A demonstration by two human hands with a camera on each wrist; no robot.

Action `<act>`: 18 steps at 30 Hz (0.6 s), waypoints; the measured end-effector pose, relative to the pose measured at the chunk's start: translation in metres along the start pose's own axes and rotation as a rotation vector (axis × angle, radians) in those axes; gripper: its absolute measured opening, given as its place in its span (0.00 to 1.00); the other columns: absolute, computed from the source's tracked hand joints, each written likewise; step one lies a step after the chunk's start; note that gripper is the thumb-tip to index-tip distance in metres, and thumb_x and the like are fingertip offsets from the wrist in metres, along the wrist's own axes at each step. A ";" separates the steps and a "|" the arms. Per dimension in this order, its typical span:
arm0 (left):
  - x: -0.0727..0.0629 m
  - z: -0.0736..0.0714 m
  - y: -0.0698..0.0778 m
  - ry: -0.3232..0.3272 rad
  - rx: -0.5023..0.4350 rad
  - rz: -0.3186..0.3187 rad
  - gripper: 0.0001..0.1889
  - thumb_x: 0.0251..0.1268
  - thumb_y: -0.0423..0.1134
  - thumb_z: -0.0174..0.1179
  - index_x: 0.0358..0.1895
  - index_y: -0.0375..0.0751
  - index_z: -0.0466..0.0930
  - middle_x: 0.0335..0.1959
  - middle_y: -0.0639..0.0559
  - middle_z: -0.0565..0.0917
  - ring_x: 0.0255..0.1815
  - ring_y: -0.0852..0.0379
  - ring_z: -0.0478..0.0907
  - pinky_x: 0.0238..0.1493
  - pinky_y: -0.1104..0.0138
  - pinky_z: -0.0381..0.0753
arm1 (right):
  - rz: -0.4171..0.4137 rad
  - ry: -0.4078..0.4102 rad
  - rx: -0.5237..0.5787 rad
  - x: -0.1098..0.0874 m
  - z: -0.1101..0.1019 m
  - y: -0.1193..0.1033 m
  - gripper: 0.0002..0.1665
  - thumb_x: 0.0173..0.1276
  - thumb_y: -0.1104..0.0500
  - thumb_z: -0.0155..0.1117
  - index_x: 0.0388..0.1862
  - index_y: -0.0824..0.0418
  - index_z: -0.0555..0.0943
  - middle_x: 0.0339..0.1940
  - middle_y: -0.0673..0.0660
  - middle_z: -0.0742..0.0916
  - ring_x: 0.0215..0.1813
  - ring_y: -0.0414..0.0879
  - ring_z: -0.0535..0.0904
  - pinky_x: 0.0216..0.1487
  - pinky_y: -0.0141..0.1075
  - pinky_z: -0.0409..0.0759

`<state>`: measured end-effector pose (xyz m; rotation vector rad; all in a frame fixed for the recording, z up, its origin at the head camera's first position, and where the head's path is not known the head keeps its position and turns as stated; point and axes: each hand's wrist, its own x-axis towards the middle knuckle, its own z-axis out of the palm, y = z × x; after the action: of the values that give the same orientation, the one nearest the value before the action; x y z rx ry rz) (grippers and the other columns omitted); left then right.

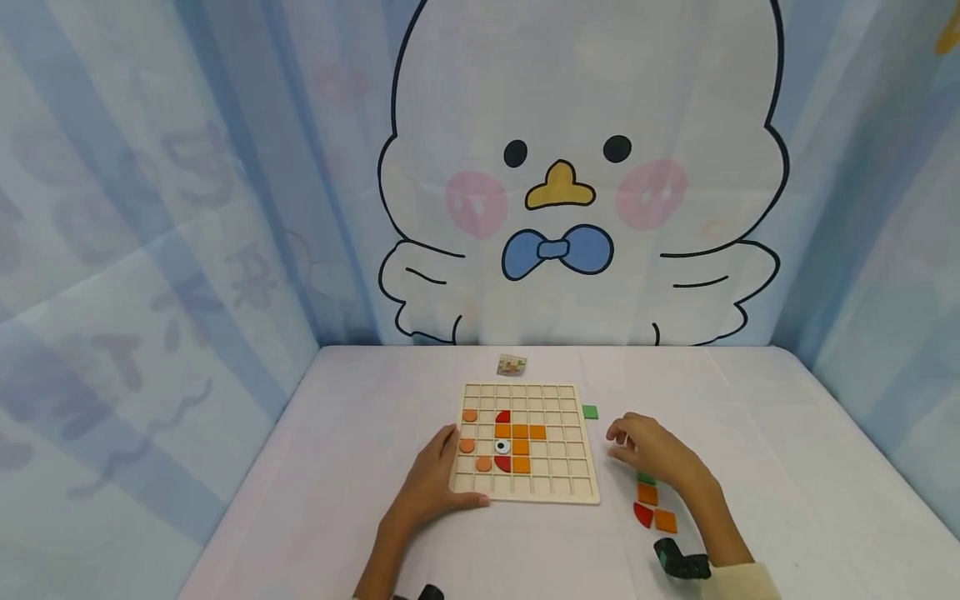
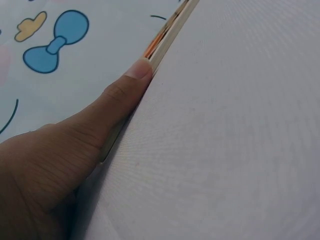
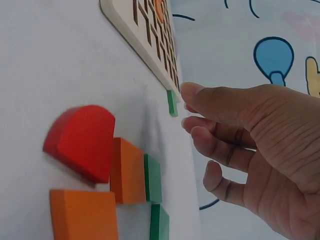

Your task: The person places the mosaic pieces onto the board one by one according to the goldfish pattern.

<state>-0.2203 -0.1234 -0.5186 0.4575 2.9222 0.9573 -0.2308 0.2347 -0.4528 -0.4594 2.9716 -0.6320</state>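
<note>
A wooden grid board [image 1: 557, 486] lies on the table, with orange square tiles [image 1: 521, 447], red quarter-round tiles [image 1: 503, 464], orange discs [image 1: 483, 464] and an eye disc [image 1: 502, 447] in its cells. My left hand [image 1: 431, 482] grips its near left corner, thumb along the front edge [image 2: 95, 117] and fingers at the left side. Right of the board hovers my right hand [image 1: 660, 454], fingers loosely bent; nothing shows between thumb and fingers [image 3: 250, 135]. Below that hand lie a red quarter-round tile [image 3: 82, 142], orange square tiles [image 3: 85, 215] and green tiles [image 3: 153, 177].
A lone green tile [image 1: 590, 412] lies beside the board's right edge. Behind the board is a small patterned card [image 1: 512, 365]. A curtain with a cartoon bird [image 1: 558, 292] rises at the table's back edge.
</note>
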 end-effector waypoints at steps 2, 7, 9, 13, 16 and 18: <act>0.000 0.000 0.000 0.002 -0.001 -0.001 0.68 0.35 0.75 0.69 0.77 0.37 0.50 0.78 0.41 0.54 0.76 0.44 0.57 0.74 0.49 0.61 | 0.006 -0.006 0.009 -0.003 0.000 0.004 0.09 0.61 0.60 0.72 0.39 0.59 0.83 0.30 0.48 0.80 0.34 0.41 0.73 0.38 0.31 0.81; 0.000 0.000 -0.001 0.003 -0.004 0.010 0.68 0.36 0.74 0.70 0.77 0.35 0.51 0.78 0.40 0.54 0.75 0.43 0.58 0.74 0.49 0.62 | 0.026 -0.028 0.043 -0.012 0.000 0.014 0.09 0.59 0.61 0.73 0.37 0.60 0.83 0.28 0.49 0.79 0.34 0.42 0.72 0.36 0.30 0.80; 0.000 0.001 -0.002 0.002 -0.002 0.015 0.68 0.36 0.74 0.70 0.77 0.35 0.51 0.78 0.39 0.54 0.75 0.43 0.58 0.74 0.49 0.62 | 0.044 -0.048 0.051 -0.016 0.000 0.018 0.10 0.58 0.61 0.74 0.37 0.60 0.82 0.29 0.49 0.79 0.34 0.42 0.72 0.37 0.31 0.80; -0.001 0.002 -0.001 -0.004 0.001 0.012 0.68 0.36 0.75 0.69 0.77 0.35 0.50 0.78 0.40 0.53 0.76 0.43 0.57 0.74 0.50 0.62 | 0.092 -0.084 0.064 -0.021 0.000 0.023 0.12 0.56 0.59 0.75 0.37 0.60 0.82 0.29 0.49 0.79 0.34 0.42 0.72 0.38 0.33 0.81; -0.001 0.001 0.000 -0.001 -0.004 0.012 0.68 0.36 0.75 0.69 0.77 0.35 0.50 0.78 0.40 0.53 0.76 0.43 0.57 0.74 0.49 0.62 | 0.110 -0.090 0.077 -0.024 -0.001 0.027 0.14 0.56 0.57 0.76 0.38 0.60 0.82 0.30 0.49 0.79 0.33 0.43 0.72 0.37 0.32 0.80; -0.001 -0.001 0.001 0.003 -0.012 0.011 0.68 0.36 0.74 0.70 0.77 0.35 0.50 0.78 0.39 0.53 0.75 0.43 0.58 0.74 0.49 0.62 | 0.098 -0.087 0.073 -0.026 -0.002 0.029 0.14 0.56 0.57 0.76 0.37 0.60 0.82 0.30 0.49 0.79 0.33 0.42 0.72 0.36 0.31 0.80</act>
<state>-0.2189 -0.1232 -0.5177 0.4727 2.9182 0.9764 -0.2146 0.2685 -0.4627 -0.3251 2.8574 -0.6896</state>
